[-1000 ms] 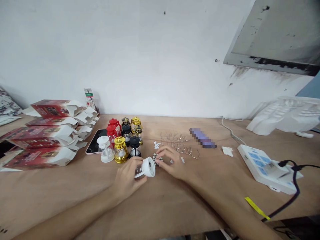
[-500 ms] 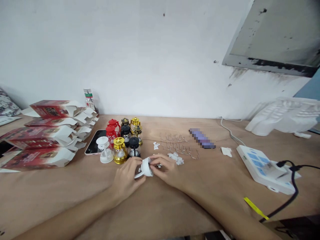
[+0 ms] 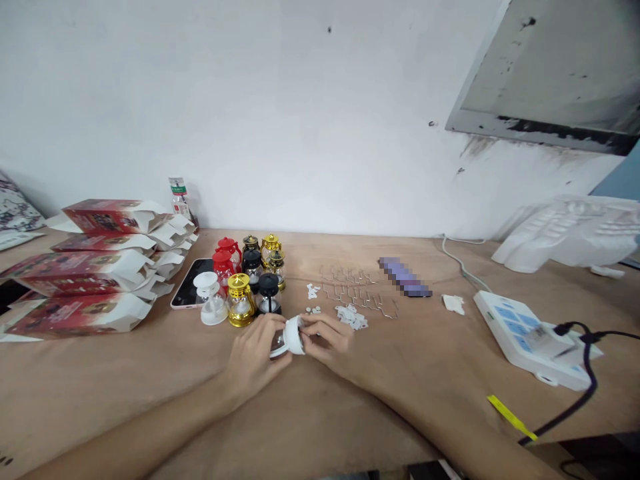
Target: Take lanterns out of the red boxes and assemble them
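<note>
Wooden surface [image 3: 425, 350]: over it, the left hand [image 3: 253, 353] pinches a tipped white miniature lantern [image 3: 294, 336], the right hand [image 3: 330, 343] at its base, grip unclear. Probably light, stiff, slippery; best held around the body.

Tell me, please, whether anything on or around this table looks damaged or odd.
Yes: at upper right, the grey wall panel has dark, ragged patches along its lower edge, perhaps flaked paint, with brownish stains on the wall below. The purple object appears pixelated.

Right hand [image 3: 330, 343] hides held white lantern's [image 3: 295, 335] underside, purple item [image 3: 404, 276] pixelated, red boxes' [image 3: 83, 272] print too small to read, patterned item [image 3: 16, 208] cut by left edge.
</note>
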Motion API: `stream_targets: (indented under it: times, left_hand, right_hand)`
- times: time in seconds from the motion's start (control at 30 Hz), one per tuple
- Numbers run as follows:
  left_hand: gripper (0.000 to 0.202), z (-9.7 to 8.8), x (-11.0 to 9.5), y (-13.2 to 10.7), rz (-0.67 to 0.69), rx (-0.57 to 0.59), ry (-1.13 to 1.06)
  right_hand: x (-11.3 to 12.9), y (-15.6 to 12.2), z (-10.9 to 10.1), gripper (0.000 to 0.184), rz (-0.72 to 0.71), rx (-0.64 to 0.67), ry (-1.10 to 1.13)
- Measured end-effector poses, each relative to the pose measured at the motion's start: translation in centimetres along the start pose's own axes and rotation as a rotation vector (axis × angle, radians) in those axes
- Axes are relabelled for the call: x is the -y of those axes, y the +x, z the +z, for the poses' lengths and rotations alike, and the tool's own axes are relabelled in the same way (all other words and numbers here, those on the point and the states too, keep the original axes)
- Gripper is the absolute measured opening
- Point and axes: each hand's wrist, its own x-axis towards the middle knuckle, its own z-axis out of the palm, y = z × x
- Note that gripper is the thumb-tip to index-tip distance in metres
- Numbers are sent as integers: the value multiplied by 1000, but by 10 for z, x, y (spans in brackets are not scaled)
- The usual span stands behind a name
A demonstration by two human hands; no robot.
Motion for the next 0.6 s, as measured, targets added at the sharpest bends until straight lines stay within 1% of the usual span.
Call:
stream_targets:
  times: [0.17, 0.27, 0.33, 0.47, 0.6]
  left_hand:
    - [23, 0, 0, -1, -16, 4, -2]
    - [23, -1, -1, 0, -18, -2, 0]
    - [23, -2, -1, 0, -32, 8, 1]
    - [21, -2, -1, 0, -59, 29, -9]
    - [22, -2, 0, -1, -34, 15, -1]
  right_hand:
    - [2, 0, 0, 10, -15, -23, -24]
    - [4, 2, -1, 9, 12, -23, 19]
    - [5, 4, -2, 8, 69, -8, 79]
    - [5, 5, -2, 10, 250, 24, 193]
    - [5, 3, 1, 10, 356, 27, 272]
